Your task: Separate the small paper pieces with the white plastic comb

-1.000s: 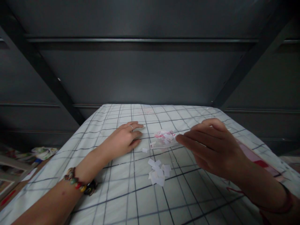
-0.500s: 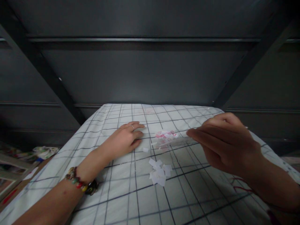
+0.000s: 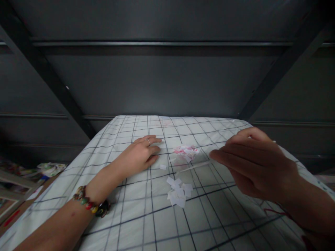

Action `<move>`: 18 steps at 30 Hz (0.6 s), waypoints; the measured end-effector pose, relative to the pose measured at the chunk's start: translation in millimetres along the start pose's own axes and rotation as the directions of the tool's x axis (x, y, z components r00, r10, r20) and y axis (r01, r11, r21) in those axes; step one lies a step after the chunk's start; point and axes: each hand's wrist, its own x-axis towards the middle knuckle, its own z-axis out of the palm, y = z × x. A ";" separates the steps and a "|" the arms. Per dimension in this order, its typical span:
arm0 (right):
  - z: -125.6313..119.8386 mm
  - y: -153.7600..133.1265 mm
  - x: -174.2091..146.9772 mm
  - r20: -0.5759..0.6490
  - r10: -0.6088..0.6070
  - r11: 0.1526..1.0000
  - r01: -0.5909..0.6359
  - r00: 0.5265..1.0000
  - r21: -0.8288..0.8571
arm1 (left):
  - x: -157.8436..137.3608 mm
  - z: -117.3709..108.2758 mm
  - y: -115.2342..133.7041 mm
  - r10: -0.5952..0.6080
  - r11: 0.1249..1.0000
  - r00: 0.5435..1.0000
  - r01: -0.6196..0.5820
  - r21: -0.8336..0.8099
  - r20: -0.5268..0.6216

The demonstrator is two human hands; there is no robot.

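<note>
My right hand (image 3: pixel 259 164) pinches one end of a thin, pale, see-through strip (image 3: pixel 195 166), perhaps a plastic ruler. It is seen nearly edge-on and reaches left above the cloth, between two heaps of paper bits. Just beyond its far part lies a heap of pink and white paper scraps (image 3: pixel 186 152). On the near side is a heap of white paper scraps (image 3: pixel 178 191). My left hand (image 3: pixel 143 153) rests on the cloth, fingers stretched out and holding nothing. Close to its fingertips lies a single white scrap (image 3: pixel 163 167).
A white cloth with dark grid lines (image 3: pixel 125 216) covers the surface under my hands. Dark grey panels (image 3: pixel 154 83) with metal bars rise behind its far edge. At the lower left stands a pale rack (image 3: pixel 13 193) beside cluttered items.
My right hand has shifted slightly right and turned the strip, so its broad, see-through face now shows as a narrow line. My left hand and the paper heaps look the same.
</note>
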 end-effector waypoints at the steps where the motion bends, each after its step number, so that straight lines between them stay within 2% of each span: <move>1: -0.2 -0.5 0.2 -0.001 -0.001 1.000 0.001 1.000 0.018 | 0.0 -0.2 0.3 -0.002 1.000 1.000 0.002 -0.001 0.001; 3: -0.1 -1.4 0.8 -0.035 0.009 1.000 -0.008 0.999 0.029 | 0.1 -0.9 0.9 -0.005 1.000 1.000 0.005 -0.003 0.005; 6: 3.2 -3.1 2.2 -0.064 0.038 0.997 -0.042 0.997 -0.063 | 0.6 -1.9 1.9 -0.009 1.000 1.000 0.009 -0.001 0.009; 11: 11.6 -8.2 5.9 0.015 0.007 0.983 -0.004 1.000 -0.183 | 1.0 -2.5 2.1 -0.016 1.000 1.000 0.016 0.012 0.011; 14: 11.3 -12.0 7.4 0.051 -0.025 0.992 0.031 0.998 -0.124 | 0.4 -2.4 1.5 -0.012 1.000 1.000 0.012 0.012 0.006; 18: 9.0 -13.8 7.5 0.030 -0.034 0.999 0.036 0.999 -0.040 | -0.8 -1.8 0.5 -0.007 1.000 1.000 0.007 0.005 0.004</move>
